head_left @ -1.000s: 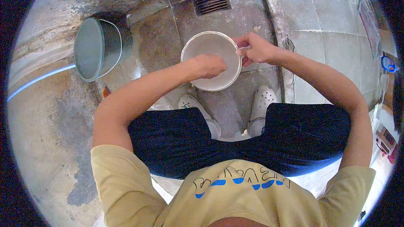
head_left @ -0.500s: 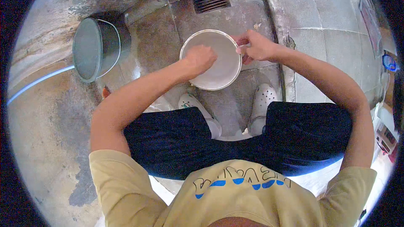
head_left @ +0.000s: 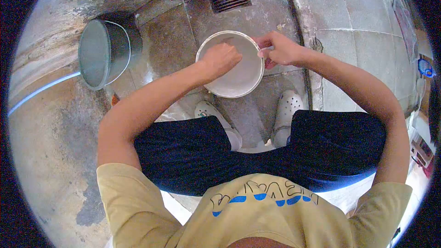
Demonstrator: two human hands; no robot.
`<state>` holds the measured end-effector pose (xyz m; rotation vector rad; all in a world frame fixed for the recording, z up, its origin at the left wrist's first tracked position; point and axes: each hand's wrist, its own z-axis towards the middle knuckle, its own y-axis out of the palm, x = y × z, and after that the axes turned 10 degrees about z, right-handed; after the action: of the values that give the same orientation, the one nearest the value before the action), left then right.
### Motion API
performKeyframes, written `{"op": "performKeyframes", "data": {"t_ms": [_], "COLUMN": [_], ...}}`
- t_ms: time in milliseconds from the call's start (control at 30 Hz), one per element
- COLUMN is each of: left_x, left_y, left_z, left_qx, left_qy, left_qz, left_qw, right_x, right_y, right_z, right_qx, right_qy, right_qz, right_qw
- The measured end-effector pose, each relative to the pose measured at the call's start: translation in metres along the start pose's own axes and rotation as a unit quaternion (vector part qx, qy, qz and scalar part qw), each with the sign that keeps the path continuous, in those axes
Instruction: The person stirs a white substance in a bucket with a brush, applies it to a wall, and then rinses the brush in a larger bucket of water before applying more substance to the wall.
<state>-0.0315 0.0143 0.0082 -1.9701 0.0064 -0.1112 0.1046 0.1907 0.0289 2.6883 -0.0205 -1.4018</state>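
The person wears a loose tan-yellow T-shirt (head_left: 229, 220) with short, wide sleeves (head_left: 133, 197) ending above bare elbows. Across the chest runs a row of big outlined letters (head_left: 264, 193), thin and black, upside down from this view, each with a bright blue patch of solid colour along one edge; the word is hard to make out. The trousers (head_left: 183, 156) are very dark navy, roomy, and plain. On the feet are off-white rubber clogs (head_left: 289, 110), dotted with round holes; the clog at the left of the view carries a small greenish decoration (head_left: 202, 114).
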Motion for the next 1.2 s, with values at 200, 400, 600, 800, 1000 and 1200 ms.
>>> {"op": "performKeyframes", "data": {"t_ms": [200,400,600,800,1000,1200], "left_x": [-0.001,0.007,0.018,0.029,0.02,0.016], "left_y": [-0.01,-0.022,-0.009,0.003,0.016,-0.008], "left_z": [-0.002,-0.006,0.001,-0.005,-0.001,-0.006], "left_qx": [-0.026,-0.016,-0.059,-0.002,-0.109,-0.155], "left_qy": [0.035,0.021,0.041,0.034,0.086,0.1], "left_qz": [0.034,0.017,0.007,-0.103,-0.117,-0.078], "left_qw": [0.998,1.0,0.997,0.994,0.983,0.98], "right_x": [0.003,0.001,-0.005,-0.001,-0.006,-0.004], "right_y": [-0.002,0.001,0.002,0.001,0.003,0.001], "right_z": [0.004,0.003,-0.001,0.002,-0.001,0.001], "right_qx": [-0.018,0.004,0.011,0.0,0.009,-0.005], "right_qy": [0.004,0.026,0.025,0.03,0.03,0.029], "right_qz": [-0.022,0.021,0.002,-0.023,0.009,-0.02], "right_qw": [1.0,0.999,1.0,0.999,0.999,0.999]}}
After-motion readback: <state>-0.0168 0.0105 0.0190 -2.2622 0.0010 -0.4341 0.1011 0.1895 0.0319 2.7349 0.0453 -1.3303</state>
